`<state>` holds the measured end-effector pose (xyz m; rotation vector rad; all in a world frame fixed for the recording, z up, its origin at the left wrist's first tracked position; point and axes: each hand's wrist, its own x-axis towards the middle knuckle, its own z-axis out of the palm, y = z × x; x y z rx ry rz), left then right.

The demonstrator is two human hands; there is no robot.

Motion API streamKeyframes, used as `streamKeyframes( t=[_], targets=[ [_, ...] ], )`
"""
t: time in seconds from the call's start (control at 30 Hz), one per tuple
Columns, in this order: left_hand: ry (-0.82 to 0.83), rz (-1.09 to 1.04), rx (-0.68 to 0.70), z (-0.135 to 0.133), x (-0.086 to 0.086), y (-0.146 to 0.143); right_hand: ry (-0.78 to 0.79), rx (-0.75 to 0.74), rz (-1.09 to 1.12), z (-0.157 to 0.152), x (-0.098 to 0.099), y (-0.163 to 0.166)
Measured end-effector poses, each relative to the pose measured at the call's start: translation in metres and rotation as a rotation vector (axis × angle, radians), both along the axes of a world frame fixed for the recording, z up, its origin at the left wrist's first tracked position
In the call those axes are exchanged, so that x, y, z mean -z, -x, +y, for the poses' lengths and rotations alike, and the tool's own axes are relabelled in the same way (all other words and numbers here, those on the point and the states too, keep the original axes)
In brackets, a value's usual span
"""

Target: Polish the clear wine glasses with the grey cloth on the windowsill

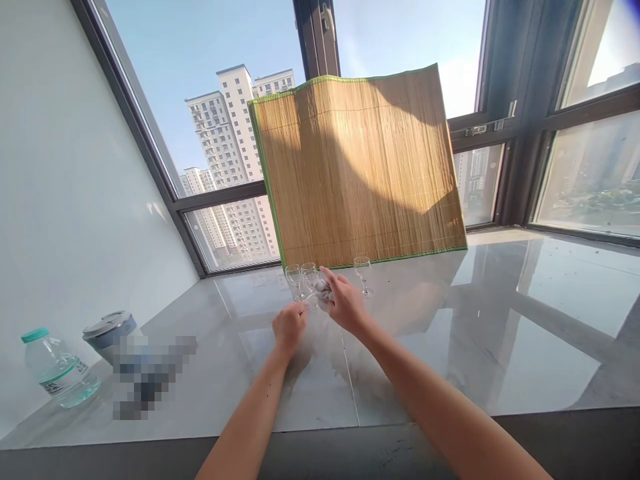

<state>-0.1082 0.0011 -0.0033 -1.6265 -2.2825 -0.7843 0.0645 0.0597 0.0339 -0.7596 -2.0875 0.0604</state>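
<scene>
My left hand is closed, its fingertips pinching what looks like the stem or foot of a small clear stemmed glass. My right hand grips a crumpled greyish-white cloth against that glass, with the index finger stretched out above. Part of the held glass is hidden by the cloth and fingers. Just beyond my left hand stands another stemmed glass, with a further rim overlapping close by. To the right of my right hand, one more stemmed glass stands upright, apart from the hand.
A bamboo mat with green edging leans against the window behind the glasses. On the left of the glossy tiled ledge are a plastic water bottle, a lidded cup and a blurred-out patch.
</scene>
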Motion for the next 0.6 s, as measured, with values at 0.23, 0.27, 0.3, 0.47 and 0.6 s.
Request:
streamKeyframes(
  t=[0.23,0.27,0.3,0.47,0.6],
  targets=[
    [0.085,-0.002,0.009,-0.001,0.0016,0.0059,0.087,-0.079,-0.165,0.0033,0.0039,-0.0052],
    [0.096,0.004,0.023,-0.0008,0.0018,0.0061,0.103,-0.128,-0.162,0.0013,0.0033,-0.0053],
    [0.098,0.0,0.033,-0.0006,0.0018,0.0062,0.124,-0.182,-0.155,-0.0006,0.0024,-0.0054],
    [0.09,-0.05,0.05,0.0004,0.0012,0.0067,0.285,-0.295,-0.093,-0.0008,0.0004,-0.0042],
    [0.088,-0.027,0.059,0.0003,0.0018,0.0071,0.316,-0.204,-0.074,0.006,0.008,0.0018]
  ],
)
